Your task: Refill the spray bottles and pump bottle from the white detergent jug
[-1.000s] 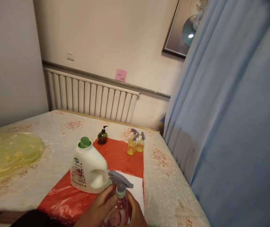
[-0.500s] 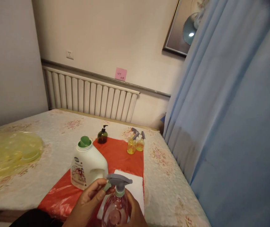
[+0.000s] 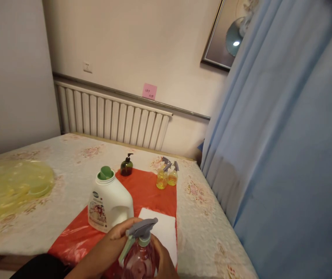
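Spray bottle looks translucent pink, grey-topped.

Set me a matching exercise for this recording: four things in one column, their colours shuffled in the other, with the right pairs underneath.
Things
1. Spray bottle nearest the camera
2. Detergent jug
3. Pump bottle
4. Sheet under the jug

Colours
A. Dark green
B. Red
C. Pink-tinted body
D. White body

Right pairs: 1-C, 2-D, 3-A, 4-B.
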Available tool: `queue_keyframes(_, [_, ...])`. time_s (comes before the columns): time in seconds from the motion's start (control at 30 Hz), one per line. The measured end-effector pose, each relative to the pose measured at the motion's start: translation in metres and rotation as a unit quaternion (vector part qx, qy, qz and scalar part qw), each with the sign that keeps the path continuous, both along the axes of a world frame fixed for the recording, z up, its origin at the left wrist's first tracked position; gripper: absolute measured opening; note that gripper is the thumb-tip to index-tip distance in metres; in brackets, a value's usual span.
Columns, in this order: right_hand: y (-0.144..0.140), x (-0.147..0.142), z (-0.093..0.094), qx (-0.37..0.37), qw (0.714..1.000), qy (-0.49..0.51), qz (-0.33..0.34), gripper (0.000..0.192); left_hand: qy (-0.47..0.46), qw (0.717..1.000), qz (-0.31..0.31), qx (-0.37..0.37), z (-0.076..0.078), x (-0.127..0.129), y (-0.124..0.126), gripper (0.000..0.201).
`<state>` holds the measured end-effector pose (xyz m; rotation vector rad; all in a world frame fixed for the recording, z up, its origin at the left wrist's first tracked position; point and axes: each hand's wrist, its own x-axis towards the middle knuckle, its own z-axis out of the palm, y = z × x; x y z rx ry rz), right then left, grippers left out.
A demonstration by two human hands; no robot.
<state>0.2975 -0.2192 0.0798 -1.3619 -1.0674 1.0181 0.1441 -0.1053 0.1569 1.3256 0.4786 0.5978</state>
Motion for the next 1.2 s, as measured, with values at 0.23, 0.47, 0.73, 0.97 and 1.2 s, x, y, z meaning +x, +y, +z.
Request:
queue_keyframes(0.23, [-0.005,0.001,-0.005,-0.024,1.0,-0.018,0.005,0.107,-0.059,0.996,-0.054,-0.031,-0.015,0.014,0.0,0.024])
queue_keyframes(0.47, [-0.005,0.002,0.004,-0.025,0.999,-0.026,0.014,0.105,-0.032,0.994,-0.098,-0.034,-0.007,0.002,0.004,0.044])
queue_keyframes(0.73, [-0.004,0.0,0.007,-0.076,0.995,-0.06,0.0,0.113,-0.043,0.992,-0.123,-0.005,-0.007,0.001,0.008,0.027])
queue_keyframes(0.97, [-0.007,0.002,-0.004,-0.06,0.998,-0.02,-0.003,0.115,-0.039,0.987,-0.153,0.0,-0.013,0.004,0.011,0.047])
queue_keyframes(1.2, [-0.004,0.0,0.0,-0.019,1.0,-0.013,0.008,0.113,-0.029,0.989,-0.143,-0.002,-0.012,0.003,0.011,0.032])
